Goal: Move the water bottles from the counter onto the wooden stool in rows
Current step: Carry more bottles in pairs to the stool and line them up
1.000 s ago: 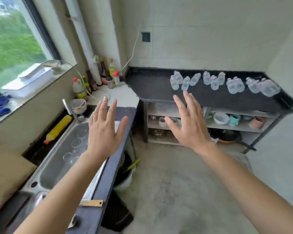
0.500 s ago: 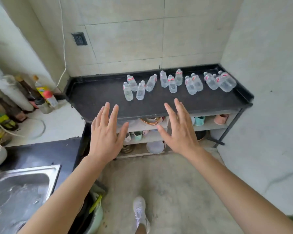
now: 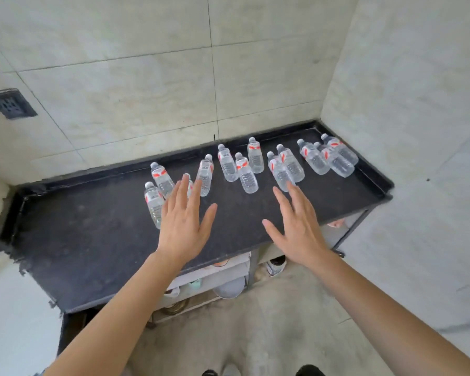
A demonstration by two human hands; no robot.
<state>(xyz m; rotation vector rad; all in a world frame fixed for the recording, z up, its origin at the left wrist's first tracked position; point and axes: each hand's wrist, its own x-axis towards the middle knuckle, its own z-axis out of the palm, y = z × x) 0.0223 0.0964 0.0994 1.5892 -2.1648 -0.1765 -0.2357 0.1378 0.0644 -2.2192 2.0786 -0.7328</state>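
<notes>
Water bottles (image 3: 246, 173) all sit on the counter (image 3: 92, 240) (stool unseen); your left hand (image 3: 183, 226) and right hand (image 3: 296, 226) hover spread, empty.

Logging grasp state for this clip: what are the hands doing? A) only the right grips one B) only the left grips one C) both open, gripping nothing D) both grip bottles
C: the left hand and right hand show straight, spread fingers over the counter; the water bottles stand ungripped.
</notes>
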